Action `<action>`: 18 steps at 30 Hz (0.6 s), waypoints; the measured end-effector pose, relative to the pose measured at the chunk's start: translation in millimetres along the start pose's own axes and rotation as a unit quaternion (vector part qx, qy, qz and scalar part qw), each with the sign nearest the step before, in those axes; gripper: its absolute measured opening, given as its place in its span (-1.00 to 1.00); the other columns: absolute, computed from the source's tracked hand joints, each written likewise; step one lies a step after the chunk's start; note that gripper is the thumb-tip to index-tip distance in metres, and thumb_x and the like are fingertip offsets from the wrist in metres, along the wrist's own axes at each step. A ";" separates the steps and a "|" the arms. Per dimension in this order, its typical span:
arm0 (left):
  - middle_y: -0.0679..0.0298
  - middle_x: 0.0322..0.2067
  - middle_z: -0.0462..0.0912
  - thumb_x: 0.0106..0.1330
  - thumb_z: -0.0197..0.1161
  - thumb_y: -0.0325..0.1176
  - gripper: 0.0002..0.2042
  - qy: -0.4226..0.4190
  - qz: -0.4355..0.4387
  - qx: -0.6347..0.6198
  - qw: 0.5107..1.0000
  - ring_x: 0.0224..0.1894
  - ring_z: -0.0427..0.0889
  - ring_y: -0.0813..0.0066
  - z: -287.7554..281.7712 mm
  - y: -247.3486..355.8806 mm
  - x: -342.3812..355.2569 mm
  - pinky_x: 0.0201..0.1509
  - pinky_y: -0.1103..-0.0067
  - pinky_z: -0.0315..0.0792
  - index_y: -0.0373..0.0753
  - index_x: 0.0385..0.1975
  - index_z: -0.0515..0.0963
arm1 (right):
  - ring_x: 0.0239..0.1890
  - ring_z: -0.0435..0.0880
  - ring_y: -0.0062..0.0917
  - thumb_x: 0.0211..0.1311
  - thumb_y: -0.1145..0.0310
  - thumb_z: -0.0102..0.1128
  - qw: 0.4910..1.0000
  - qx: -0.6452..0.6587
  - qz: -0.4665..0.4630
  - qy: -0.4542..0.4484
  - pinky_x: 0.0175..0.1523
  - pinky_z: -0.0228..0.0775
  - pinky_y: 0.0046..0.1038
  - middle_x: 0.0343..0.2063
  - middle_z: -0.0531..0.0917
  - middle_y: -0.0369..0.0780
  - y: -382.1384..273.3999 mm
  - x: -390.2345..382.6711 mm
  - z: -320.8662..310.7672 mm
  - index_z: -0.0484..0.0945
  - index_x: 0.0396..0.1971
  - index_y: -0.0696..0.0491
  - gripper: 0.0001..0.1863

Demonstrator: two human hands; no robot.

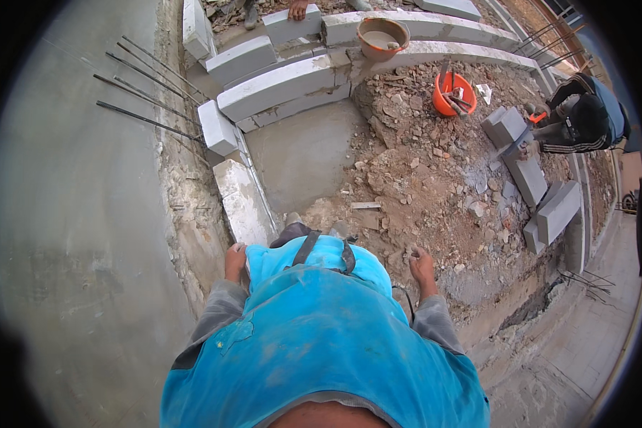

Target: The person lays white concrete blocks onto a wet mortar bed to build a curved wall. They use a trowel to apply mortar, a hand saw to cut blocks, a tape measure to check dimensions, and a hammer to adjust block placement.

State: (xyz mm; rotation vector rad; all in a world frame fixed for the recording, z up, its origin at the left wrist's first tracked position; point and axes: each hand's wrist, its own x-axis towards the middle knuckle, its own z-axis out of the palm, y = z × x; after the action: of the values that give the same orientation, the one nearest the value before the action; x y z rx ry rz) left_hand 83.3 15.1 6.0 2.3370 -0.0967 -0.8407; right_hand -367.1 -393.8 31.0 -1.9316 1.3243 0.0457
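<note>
In the head view, we looked down past our blue shirt [314, 321] at a building plot of blocks and broken ground. Our left hand [235, 262] was by our hip with its fingers curled, just beside the near end of a mortar-smeared whitish block [246, 203]; we could not tell whether it touched that block or gripped anything. Our right hand [421, 264] hung half closed above the rubble [399, 164], and at that size we could not tell whether it held something.

The whitish block lay ahead and to our left, in line with a cleaner pale block [217, 128] near some projecting rebar [146, 120]. To their right was a smooth grey mortar bed [299, 153], bounded at the far side by a low block wall [285, 89]. A brownish bucket [378, 53] of grey mix stood on the wall, and an orange bucket [468, 87] with tools sat on the rubble. To the right, a co-worker [585, 114] bent over grey blocks [526, 177], while another person's hand [297, 10] rested on a block at the top.
</note>
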 end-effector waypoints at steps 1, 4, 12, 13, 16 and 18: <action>-0.05 -0.05 0.66 0.25 0.22 -0.23 -0.57 -0.005 0.001 -0.008 1.000 0.03 0.64 0.19 0.1 5.5 -1.2 0.13 0.45 0.44 -0.43 0.00 0.57 | -0.06 0.68 -0.18 0.06 0.42 0.09 1.000 0.008 0.011 0.010 0.09 0.48 -0.27 -0.19 0.69 0.05 -3.0 -0.8 -0.6 0.55 0.00 0.21 -0.56; -0.05 -0.05 0.67 0.26 0.22 -0.26 -0.58 -0.015 -0.014 -0.036 0.999 0.00 0.65 0.23 -4.3 -10.1 2.8 0.07 0.45 0.48 -0.47 0.00 0.56 | -0.07 0.69 -0.17 0.06 0.43 0.09 0.999 -0.029 0.009 -0.015 0.07 0.49 -0.27 -0.18 0.69 0.05 -9.4 6.9 -1.2 0.57 -0.01 0.16 -0.57; 0.00 -0.12 0.69 0.27 0.22 -0.35 -0.61 -0.047 -0.012 -0.064 0.997 -0.16 0.67 0.33 -10.4 -15.8 21.0 -0.08 0.49 0.52 -0.49 0.01 0.55 | -0.07 0.67 -0.12 0.03 0.44 0.10 1.000 -0.010 0.021 0.020 0.06 0.48 -0.22 -0.17 0.68 0.05 -10.0 1.8 2.7 0.57 -0.01 0.14 -0.56; -0.01 -0.12 0.69 0.27 0.22 -0.35 -0.60 -0.042 -0.005 -0.062 0.997 -0.18 0.67 0.33 -11.8 -14.9 22.7 -0.10 0.49 0.53 -0.50 0.02 0.54 | -0.07 0.66 -0.10 0.02 0.45 0.11 1.000 -0.001 0.019 0.021 0.06 0.48 -0.20 -0.17 0.67 0.06 -9.9 1.8 4.2 0.57 -0.01 0.14 -0.56; -0.02 -0.12 0.68 0.26 0.23 -0.35 -0.57 -0.043 -0.022 -0.059 0.997 -0.19 0.67 0.32 -12.0 -1.3 19.8 -0.13 0.50 0.53 -0.52 0.06 0.51 | -0.06 0.66 -0.12 0.03 0.45 0.10 0.999 -0.001 0.020 0.026 0.06 0.48 -0.21 -0.16 0.68 0.05 -7.5 -1.3 5.6 0.57 0.00 0.14 -0.55; -0.03 -0.11 0.68 0.26 0.23 -0.34 -0.55 -0.053 -0.033 -0.054 0.997 -0.17 0.67 0.32 -11.8 11.1 10.9 -0.13 0.51 0.53 -0.52 0.09 0.49 | -0.06 0.67 -0.12 0.04 0.45 0.10 0.999 -0.003 0.048 0.015 0.06 0.48 -0.21 -0.18 0.69 0.05 -6.7 -3.2 5.4 0.58 -0.01 0.13 -0.56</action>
State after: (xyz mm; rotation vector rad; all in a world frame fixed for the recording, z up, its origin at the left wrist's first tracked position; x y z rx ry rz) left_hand 100.5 9.9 13.6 2.2042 -0.0177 -0.9788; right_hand -361.1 -387.0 32.4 -1.8796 1.4370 0.0695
